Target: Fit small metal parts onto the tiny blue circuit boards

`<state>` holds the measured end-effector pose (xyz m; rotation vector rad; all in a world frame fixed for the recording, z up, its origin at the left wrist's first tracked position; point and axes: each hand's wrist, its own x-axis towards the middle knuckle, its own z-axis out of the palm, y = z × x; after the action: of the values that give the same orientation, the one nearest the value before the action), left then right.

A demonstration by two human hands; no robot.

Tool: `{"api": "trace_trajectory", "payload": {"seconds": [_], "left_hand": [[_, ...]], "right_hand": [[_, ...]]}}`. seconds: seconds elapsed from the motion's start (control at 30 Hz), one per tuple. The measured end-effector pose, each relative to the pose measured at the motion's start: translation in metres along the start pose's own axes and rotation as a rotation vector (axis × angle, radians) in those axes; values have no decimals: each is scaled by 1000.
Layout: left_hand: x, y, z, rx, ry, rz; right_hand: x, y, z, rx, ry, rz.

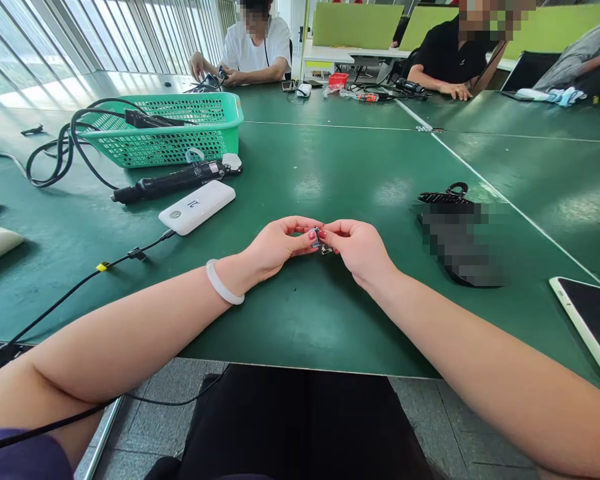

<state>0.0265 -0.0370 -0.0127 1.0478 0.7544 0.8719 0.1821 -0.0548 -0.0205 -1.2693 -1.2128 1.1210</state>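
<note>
My left hand [285, 247] and my right hand [355, 248] meet above the green table [300, 320], fingertips nearly touching. Between them they pinch a small blue and silver metallic piece [325, 249]. Fingers cover most of it, so its kind cannot be made out. Both thumbs press against it from the near side. A white bangle circles my left wrist. Closest to my left hand lies a white power bank [198, 207] with a black cable plugged into it.
Behind the power bank lie a black cylindrical tool [173, 181] and a green plastic basket [180, 143] with black cables. To the right are a black hair claw clip [447, 193], a blurred dark object [460, 250] and a phone [593, 323]. People sit across the table.
</note>
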Motion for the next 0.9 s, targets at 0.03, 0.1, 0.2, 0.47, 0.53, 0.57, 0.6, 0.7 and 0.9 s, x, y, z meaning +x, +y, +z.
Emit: {"api": "trace_trajectory", "payload": {"seconds": [0.03, 0.1, 0.2, 0.47, 0.53, 0.57, 0.6, 0.7, 0.9], "left_hand": [[0, 0, 0, 1, 1, 0], [0, 0, 0, -2, 7, -6], [0, 0, 0, -9, 21, -23], [-2, 8, -1, 45, 76, -45], [-2, 11, -2, 41, 124, -43], [-2, 12, -2, 42, 134, -46], [-2, 13, -2, 46, 137, -50], [-2, 13, -3, 76, 136, -72], [0, 9, -7, 83, 134, -131]], "right_hand": [[0, 0, 0, -20, 4, -9], [-1, -1, 1, -69, 8, -36], [-1, -1, 1, -130, -2, -75], [12, -2, -22, -353, -58, -112], [14, -1, -28, -564, -65, -152], [15, -1, -29, -656, -80, -163], [15, 0, -30, -734, -100, -185], [14, 1, -26, -861, -181, -271], [13, 1, -23, -860, -155, -306]]}}
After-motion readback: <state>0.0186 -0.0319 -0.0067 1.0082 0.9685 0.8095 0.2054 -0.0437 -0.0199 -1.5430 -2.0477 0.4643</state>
